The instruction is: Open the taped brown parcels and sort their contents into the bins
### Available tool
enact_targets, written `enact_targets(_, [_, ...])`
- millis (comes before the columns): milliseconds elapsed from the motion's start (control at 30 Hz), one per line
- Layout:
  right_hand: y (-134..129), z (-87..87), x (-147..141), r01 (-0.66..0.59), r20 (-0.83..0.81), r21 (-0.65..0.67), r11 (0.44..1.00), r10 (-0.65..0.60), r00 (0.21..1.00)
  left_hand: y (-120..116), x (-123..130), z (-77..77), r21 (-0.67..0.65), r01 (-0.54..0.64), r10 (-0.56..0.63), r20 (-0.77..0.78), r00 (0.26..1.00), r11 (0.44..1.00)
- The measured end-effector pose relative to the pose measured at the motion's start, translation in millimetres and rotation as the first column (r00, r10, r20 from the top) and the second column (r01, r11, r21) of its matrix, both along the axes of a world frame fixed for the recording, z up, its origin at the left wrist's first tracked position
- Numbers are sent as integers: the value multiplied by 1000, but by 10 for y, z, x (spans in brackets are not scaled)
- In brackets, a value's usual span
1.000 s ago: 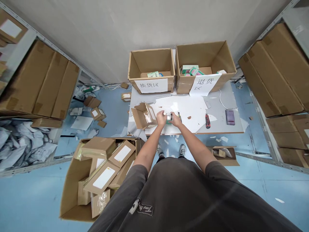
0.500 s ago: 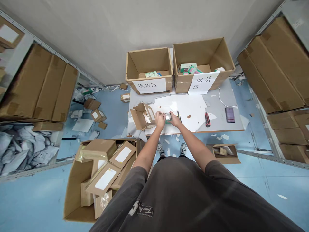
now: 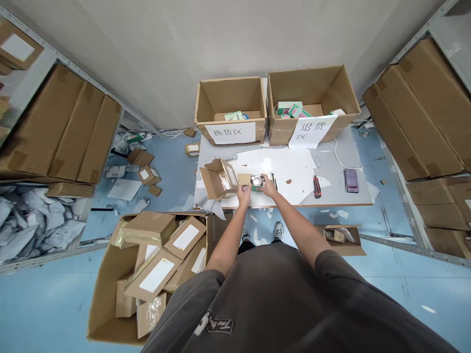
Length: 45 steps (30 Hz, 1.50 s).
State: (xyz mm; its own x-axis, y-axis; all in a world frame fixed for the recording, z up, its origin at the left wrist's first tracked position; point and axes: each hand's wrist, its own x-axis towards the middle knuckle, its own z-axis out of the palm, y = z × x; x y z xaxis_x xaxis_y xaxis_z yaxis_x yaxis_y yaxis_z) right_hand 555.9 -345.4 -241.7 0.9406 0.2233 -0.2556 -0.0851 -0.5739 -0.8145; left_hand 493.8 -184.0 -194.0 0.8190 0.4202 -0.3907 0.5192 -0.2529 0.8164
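Note:
My right hand (image 3: pixel 268 186) grips a small green box (image 3: pixel 257 182) with a round silvery item showing at its top. Just left of it, my left hand (image 3: pixel 243 193) is closed at the box's side, near a small brown cardboard piece (image 3: pixel 244 179); what its fingers pinch is too small to name. An opened cardboard box (image 3: pixel 215 181) with pale contents stands left of my hands on the white-topped table (image 3: pixel 294 164). A dark, thin tool (image 3: pixel 274 181) lies just beyond my right hand.
Two labelled cartons (image 3: pixel 231 100) (image 3: pixel 312 93) stand at the table's back. A red-black cutter (image 3: pixel 317 187) and a purple phone (image 3: pixel 351 180) lie at right. A large carton (image 3: pixel 106 299) of parcels sits lower left. Shelves flank both sides.
My left hand has moved slightly down and away from the green box. The small brown cardboard piece now shows beside it. The view has shifted slightly.

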Motion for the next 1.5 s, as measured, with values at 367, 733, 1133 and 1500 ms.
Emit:
enact_targets(367, [-89,-116,-150,43,21,175,984,-48,999,-7,213,176,169,296,-323,160,933,940])
enact_targets(733, [-18,-147,-198,139,55,304,942,-163,985,-218,270,271,420,399,-435,-12,900,815])
enact_targets(1133, [-13,-252,-251,110,177,158,981,-138,974,-333,310,306,452,367,-385,-55,921,813])
enact_targets(1500, [17,-235,-260,117,188,149,982,-145,971,-289,331,200,449,391,-435,-5,900,804])
